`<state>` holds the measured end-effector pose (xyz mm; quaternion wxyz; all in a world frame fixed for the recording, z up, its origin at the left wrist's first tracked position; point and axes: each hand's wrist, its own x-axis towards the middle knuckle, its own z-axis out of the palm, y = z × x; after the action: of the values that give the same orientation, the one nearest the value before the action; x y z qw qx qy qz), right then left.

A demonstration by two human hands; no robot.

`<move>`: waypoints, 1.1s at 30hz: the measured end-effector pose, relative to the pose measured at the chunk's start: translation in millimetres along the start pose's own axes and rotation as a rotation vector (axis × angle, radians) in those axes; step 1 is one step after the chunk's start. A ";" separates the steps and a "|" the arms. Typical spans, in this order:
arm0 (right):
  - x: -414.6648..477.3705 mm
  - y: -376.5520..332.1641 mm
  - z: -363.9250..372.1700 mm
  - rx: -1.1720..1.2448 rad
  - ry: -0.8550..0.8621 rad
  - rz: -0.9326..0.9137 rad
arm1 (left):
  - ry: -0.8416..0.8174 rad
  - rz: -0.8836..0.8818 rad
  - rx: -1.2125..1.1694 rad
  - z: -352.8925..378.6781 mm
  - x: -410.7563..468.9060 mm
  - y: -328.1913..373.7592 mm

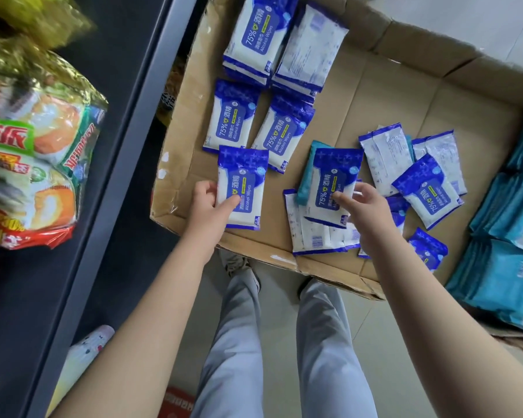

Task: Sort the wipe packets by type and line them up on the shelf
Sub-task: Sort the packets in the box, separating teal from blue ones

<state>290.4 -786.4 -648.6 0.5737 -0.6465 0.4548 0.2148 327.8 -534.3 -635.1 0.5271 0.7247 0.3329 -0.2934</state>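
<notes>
From the head camera I look down at a flat brown cardboard sheet [375, 95] with folded edges.

My left hand [207, 203] holds a blue and white alcohol wipe packet [243, 188] at its lower left side. The thumb lies on the front of the packet and the other fingers [204, 188] curl at its left edge, so they pinch it. It lies near the left edge of the cardboard.

My right hand [364, 211] is on a second alcohol wipe packet [334, 185] in the middle. The thumb presses on its front and the fingertips touch its right edge, a pinch too. This packet sits on top of a teal packet [308, 173] and some packets turned face down.

Above my left hand I count two single blue packets [231, 116] side by side. Farther up are two short stacks [284, 40] of the same kind. To the right is a loose heap [414, 170] of about six blue packets, some face up, some showing white backs.

The packets are soft, shiny plastic rectangles. Teal packets [507, 267] are piled at the right edge; I cannot count them.

On the left, shiny snack bags [34, 152] sit on a dark shelf [112, 131].
</notes>
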 end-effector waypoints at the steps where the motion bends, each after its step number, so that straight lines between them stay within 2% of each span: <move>1: -2.7 -3.1 3.6 0.059 -0.007 0.000 | 0.008 0.020 -0.032 -3.6 2.0 6.0; 4: 1.2 -17.6 21.2 0.197 -0.044 -0.015 | 0.030 0.109 -0.068 -9.7 19.3 28.9; 9: 23.0 -51.2 71.6 0.241 -0.082 -0.064 | 0.030 0.236 -0.002 -2.2 73.7 63.2; 14: 58.1 -59.4 111.3 0.055 0.042 -0.125 | 0.103 0.332 0.221 4.9 114.7 65.3; 18: 67.9 -51.8 114.3 -0.088 0.148 -0.109 | 0.147 0.412 0.417 3.2 122.7 61.3; 22: 68.0 -52.2 109.0 -0.121 0.147 -0.101 | 0.176 0.460 0.474 0.3 123.5 63.6; 26: 67.7 -58.3 108.1 -0.150 0.145 -0.143 | 0.277 0.531 0.595 1.8 113.7 68.9; 29: 64.0 -60.8 107.6 -0.125 0.155 -0.152 | 0.307 0.535 0.607 2.2 107.5 68.3; 33: 56.2 -54.3 100.3 -0.151 0.183 -0.189 | 0.308 0.549 0.491 5.1 92.7 65.2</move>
<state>388.0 -715.5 -688.8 0.4973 -0.7446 0.4247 0.1336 435.2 -537.7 -671.4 0.3409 0.9267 0.1221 -0.1003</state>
